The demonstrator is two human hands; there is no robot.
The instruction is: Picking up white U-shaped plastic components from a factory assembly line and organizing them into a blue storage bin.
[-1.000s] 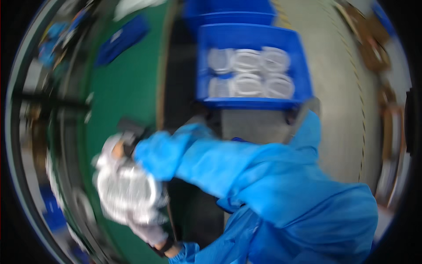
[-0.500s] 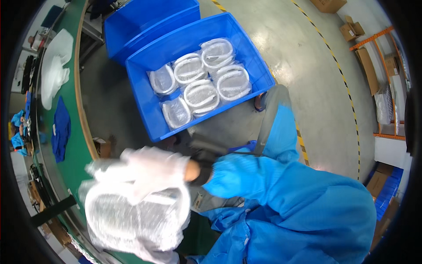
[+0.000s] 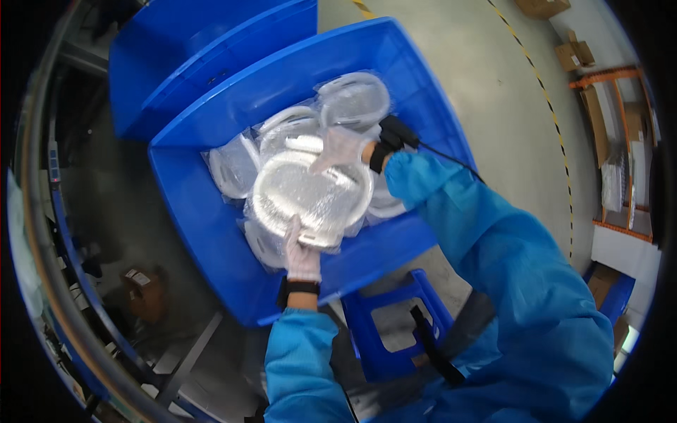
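Observation:
A clear bubble-wrap bag with a white ring-shaped coil (image 3: 303, 194) inside is held between my two hands, over the blue bin (image 3: 194, 218). My left hand (image 3: 303, 257), in a white glove, grips its near edge with the thumb on top. My right hand (image 3: 340, 149), also gloved, is on its far right side; its fingers are slightly blurred and partly over the plastic. Several similar bagged white coils (image 3: 356, 100) lie under and around the held one. Whether the held bag rests on them I cannot tell.
Another blue bin (image 3: 211, 56) stands beyond the first. A blue stool (image 3: 363, 338) is close to my legs. At left runs a workbench frame (image 3: 77, 310), with a brown carton (image 3: 144, 292) below it. Orange shelving (image 3: 610, 77) stands far right. A black cable trails from my right wrist.
Both hands have carried the bagged coil from beside the green bench at left to over the bin. My view has shifted nearer the bin, and the stool now shows more fully.

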